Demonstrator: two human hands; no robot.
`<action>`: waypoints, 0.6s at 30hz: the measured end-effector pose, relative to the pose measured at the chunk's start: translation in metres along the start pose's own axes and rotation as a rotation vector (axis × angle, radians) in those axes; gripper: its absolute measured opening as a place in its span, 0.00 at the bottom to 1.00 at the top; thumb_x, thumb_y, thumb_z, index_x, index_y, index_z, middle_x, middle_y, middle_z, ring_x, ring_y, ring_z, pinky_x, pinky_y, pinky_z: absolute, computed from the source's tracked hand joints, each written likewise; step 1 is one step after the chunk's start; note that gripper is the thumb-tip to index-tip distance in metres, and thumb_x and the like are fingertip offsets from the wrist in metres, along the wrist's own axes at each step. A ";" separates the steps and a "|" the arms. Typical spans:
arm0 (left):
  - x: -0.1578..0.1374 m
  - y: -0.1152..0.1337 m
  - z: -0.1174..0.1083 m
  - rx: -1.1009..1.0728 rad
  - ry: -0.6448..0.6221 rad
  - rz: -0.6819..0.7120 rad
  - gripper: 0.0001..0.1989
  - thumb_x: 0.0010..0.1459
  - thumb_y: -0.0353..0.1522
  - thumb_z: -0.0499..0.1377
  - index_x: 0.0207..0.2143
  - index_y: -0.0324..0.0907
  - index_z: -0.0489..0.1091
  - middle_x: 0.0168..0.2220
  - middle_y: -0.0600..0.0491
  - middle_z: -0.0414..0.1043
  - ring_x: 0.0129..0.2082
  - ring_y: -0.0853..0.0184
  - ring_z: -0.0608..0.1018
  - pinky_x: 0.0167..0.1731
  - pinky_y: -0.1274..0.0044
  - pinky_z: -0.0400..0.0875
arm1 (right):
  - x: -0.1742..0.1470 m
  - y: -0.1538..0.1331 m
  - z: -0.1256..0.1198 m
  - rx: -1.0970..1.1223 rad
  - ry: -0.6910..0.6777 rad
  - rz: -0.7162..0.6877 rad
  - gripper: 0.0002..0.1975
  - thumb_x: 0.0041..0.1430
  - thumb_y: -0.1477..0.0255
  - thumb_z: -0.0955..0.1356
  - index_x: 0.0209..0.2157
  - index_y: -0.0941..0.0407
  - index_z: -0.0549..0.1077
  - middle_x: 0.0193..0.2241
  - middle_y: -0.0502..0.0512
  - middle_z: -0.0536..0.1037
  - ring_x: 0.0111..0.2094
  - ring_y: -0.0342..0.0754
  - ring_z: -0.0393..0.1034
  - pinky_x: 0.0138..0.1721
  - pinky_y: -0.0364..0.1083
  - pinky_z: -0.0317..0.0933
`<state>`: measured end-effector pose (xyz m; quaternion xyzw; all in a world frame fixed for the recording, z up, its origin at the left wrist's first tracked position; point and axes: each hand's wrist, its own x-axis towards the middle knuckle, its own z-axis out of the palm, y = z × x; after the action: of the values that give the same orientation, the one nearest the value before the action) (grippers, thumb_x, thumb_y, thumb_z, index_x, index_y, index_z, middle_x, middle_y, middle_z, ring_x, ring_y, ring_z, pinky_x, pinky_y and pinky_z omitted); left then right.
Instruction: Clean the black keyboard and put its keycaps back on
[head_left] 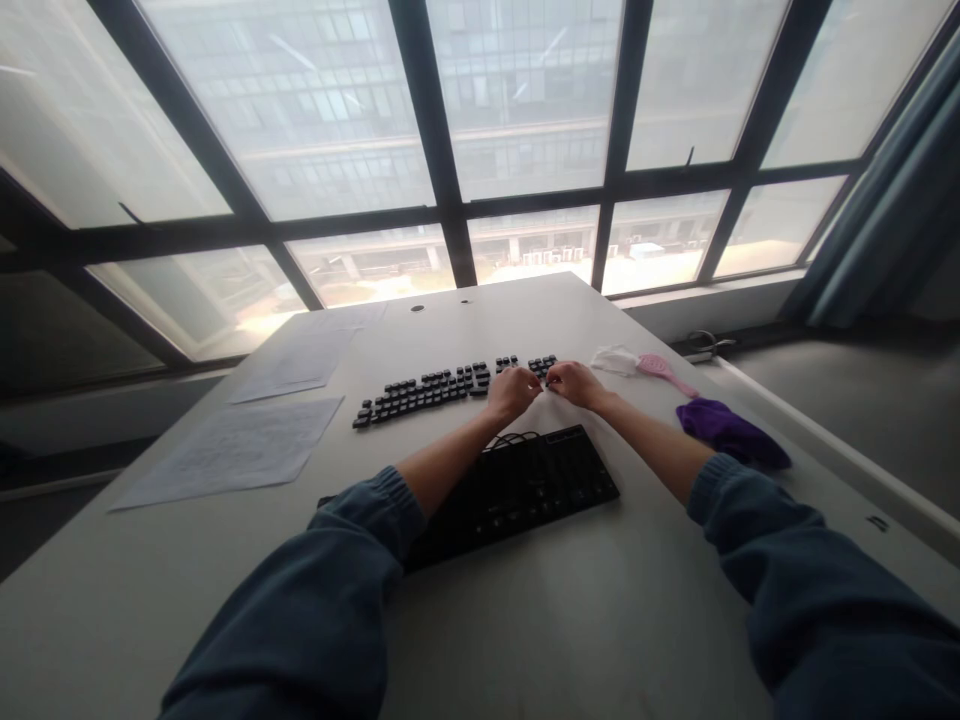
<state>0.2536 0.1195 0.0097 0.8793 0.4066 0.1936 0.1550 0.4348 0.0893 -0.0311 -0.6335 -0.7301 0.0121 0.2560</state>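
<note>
Black keycaps (pixel 420 398) lie on the white table in slanted rows, laid out like a keyboard. My left hand (pixel 514 392) is at the right part of these rows, its fingers drawn together in a pinch; whatever is between them is too small to tell. Close beside it, my right hand (pixel 576 384) pinches a small dark piece that looks like a keycap (pixel 548 384). Nearer to me lies a black keyboard (pixel 517 485), turned at an angle, with its coiled cable at the far edge. My left forearm crosses over and hides part of it.
Printed sheets (pixel 232 450) lie on the left of the table (pixel 585 620). At the right are a crumpled white tissue (pixel 615 360), a pink hairbrush (pixel 660 370) and a purple cloth pouch (pixel 731 432). Large windows (pixel 525 100) stand beyond the far edge.
</note>
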 end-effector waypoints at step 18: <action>-0.144 0.037 -0.008 -0.311 -0.143 0.132 0.06 0.55 0.35 0.66 0.33 0.46 0.83 0.31 0.54 0.82 0.32 0.65 0.79 0.42 0.73 0.70 | -0.148 -0.065 -0.072 0.503 -0.168 -0.191 0.03 0.58 0.74 0.72 0.34 0.55 0.82 0.34 0.54 0.81 0.33 0.46 0.74 0.36 0.44 0.67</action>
<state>0.1883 -0.0141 0.0016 0.8811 0.3011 0.2009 0.3043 0.4126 -0.0828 0.0004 -0.4754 -0.7791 0.2210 0.3438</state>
